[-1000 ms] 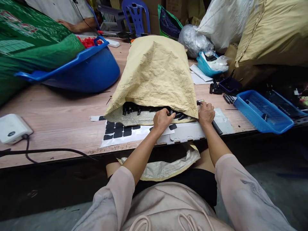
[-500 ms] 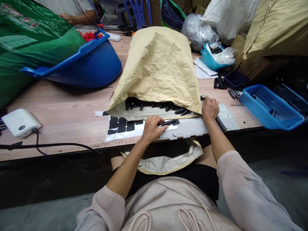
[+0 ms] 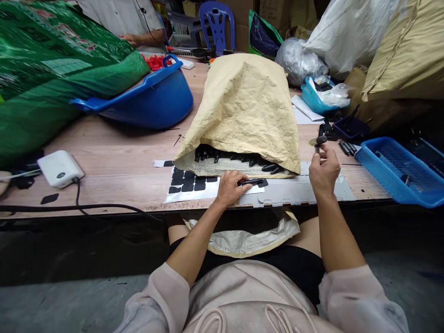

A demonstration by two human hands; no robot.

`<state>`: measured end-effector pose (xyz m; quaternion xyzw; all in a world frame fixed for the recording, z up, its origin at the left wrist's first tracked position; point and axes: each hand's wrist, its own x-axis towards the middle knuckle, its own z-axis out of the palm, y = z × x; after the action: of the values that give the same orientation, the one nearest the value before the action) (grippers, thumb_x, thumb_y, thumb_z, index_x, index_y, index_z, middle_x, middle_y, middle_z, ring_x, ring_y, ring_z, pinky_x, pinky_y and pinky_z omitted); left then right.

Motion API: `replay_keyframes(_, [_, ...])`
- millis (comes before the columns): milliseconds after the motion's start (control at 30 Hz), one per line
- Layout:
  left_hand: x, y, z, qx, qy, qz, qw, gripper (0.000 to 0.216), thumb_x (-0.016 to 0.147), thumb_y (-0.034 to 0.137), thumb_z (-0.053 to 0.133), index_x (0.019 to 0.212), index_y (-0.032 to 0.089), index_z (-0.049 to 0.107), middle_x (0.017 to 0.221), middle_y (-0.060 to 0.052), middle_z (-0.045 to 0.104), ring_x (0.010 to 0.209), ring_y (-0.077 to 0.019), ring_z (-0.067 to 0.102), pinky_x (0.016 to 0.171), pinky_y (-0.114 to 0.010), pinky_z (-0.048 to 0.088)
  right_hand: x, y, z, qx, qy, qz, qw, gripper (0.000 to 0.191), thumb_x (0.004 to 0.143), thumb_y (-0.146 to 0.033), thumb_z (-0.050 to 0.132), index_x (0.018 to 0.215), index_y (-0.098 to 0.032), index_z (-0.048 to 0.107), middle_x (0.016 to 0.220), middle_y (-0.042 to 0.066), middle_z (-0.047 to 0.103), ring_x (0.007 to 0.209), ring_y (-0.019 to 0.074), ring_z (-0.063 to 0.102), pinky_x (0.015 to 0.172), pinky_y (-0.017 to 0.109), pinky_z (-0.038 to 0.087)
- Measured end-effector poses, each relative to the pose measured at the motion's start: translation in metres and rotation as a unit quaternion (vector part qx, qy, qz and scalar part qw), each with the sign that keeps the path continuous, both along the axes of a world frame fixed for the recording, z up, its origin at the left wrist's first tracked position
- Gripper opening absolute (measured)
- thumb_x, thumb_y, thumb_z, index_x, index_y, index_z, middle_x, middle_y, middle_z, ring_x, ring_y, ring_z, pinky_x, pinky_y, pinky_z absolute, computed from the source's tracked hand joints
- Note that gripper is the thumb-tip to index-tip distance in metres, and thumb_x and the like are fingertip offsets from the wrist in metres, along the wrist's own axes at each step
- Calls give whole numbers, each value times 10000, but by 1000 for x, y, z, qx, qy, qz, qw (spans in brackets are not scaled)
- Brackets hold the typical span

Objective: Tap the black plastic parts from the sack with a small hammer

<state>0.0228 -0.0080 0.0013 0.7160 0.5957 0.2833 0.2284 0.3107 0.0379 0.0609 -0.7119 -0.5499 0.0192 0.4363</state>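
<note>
A tan woven sack lies on the wooden table, its mouth facing me with several black stick-like parts spilling out. My left hand rests closed just before the sack mouth, fingers pinched on one black part over a white sheet of black stickers. My right hand is lifted off the table to the right of the sack, fingers closed on a small dark tool with a shiny tip.
A blue tub and a green sack stand at left, a white adapter with a black cable near the front edge. A blue basket sits at right, a smaller blue tray behind. Another person's arm is at the far side.
My left hand drew a black part out of the sack mouth onto the sticker sheet. My right hand rose off the table, lifting the small tool.
</note>
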Motion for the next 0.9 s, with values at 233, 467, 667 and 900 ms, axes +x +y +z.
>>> replay_keyframes(233, [-1, -1, 0, -1, -4, -2, 1000, 146, 864, 328, 799, 999, 270, 796, 951, -24, 721, 1000, -252, 578, 927, -394, 441, -86, -74, -5, -25, 6, 310, 951, 334, 1009, -283, 515, 1270, -236, 717, 1088, 86, 758, 972, 221, 702, 867, 352, 584])
replay_keyframes(467, [-1, 0, -1, -2, 1, -6, 1000, 145, 866, 358, 807, 987, 281, 793, 937, -22, 702, 1003, -251, 570, 917, -390, 440, -107, -87, -27, -62, -108, 295, 947, 388, 1030, -224, 459, 1322, -251, 713, 1065, 89, 749, 983, 222, 706, 875, 310, 576])
replay_keyframes(667, [0, -1, 0, -2, -5, -2, 1000, 151, 858, 306, 809, 1004, 266, 804, 954, -27, 715, 1016, -254, 578, 937, -398, 443, -101, -89, -19, -28, -109, 263, 958, 397, 1058, -253, 435, 1362, -216, 688, 1131, 110, 736, 1048, 224, 699, 919, 309, 556])
replay_keyframes(900, [1, -1, 2, -4, -15, 5, 1000, 117, 843, 298, 806, 953, 260, 795, 941, -24, 722, 1016, -256, 584, 948, -401, 448, -92, -88, -19, -36, -96, 254, 962, 377, 1040, -252, 446, 1311, -229, 708, 1083, 101, 737, 1005, 231, 697, 882, 321, 560])
